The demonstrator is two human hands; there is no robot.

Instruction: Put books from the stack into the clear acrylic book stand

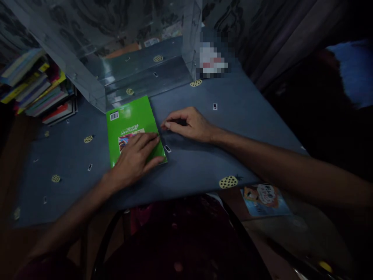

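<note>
A bright green book (pixel 131 112) lies on the cloth-covered table, with a white barcode label in one corner and a small colourful picture on its cover. My left hand (pixel 132 157) rests flat across the book's near half, fingers spread and partly covering the picture. Just right of the book, my right hand (pixel 190 124) hovers over or rests on the cloth, thumb and forefinger brought together by the book's edge. Whether anything small sits in that pinch cannot be made out.
A clear plastic box or shelf (pixel 90 91) stands behind the book. Stacked books (pixel 40 85) are at the left. A blurred-out white and red item (pixel 212 60) is at the back right. Below the table's front edge lies a blue booklet (pixel 265 200). The blue tablecloth (pixel 186 171) has pineapple prints.
</note>
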